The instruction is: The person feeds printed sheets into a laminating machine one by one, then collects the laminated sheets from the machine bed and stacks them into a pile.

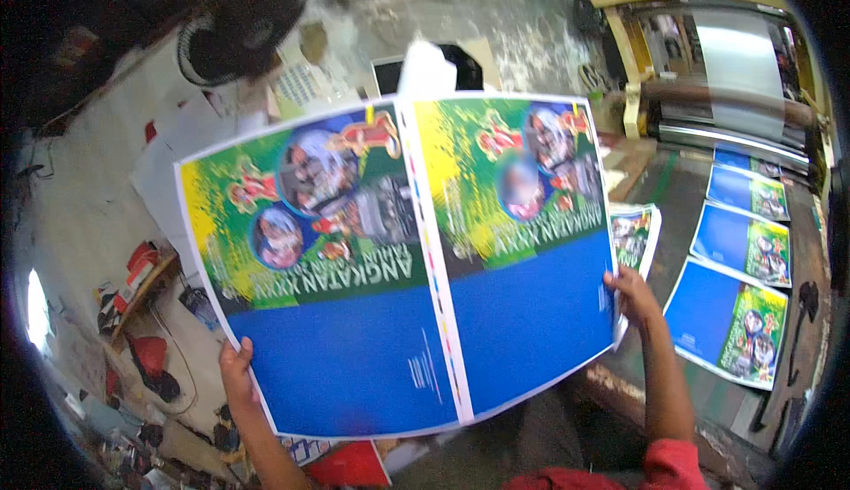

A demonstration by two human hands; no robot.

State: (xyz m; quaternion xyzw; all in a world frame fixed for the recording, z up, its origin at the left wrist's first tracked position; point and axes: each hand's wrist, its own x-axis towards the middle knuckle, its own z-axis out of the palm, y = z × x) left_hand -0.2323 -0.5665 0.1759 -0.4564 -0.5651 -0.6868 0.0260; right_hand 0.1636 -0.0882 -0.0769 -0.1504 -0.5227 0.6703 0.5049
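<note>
A large printed sheet (522, 313) is stretched between my hands in the middle of the view. It carries two matching cover designs side by side, blue below and green and yellow above, with a white strip of colour marks between them. The lettering on it appears upside down. My left hand (237, 370) grips its left edge low down, thumb on the front and fingers mostly behind. At the right edge my right hand (633, 297) pinches the sheet in the same way. Behind that edge, part of another printed sheet (642, 224) shows.
On the right, several blue and green prints (713, 313) lie in a row on a dark table, leading to a machine with a metal roller (735, 138). A black fan (243, 21) stands at the upper left. A small wooden shelf (142, 293) with red items is at the left.
</note>
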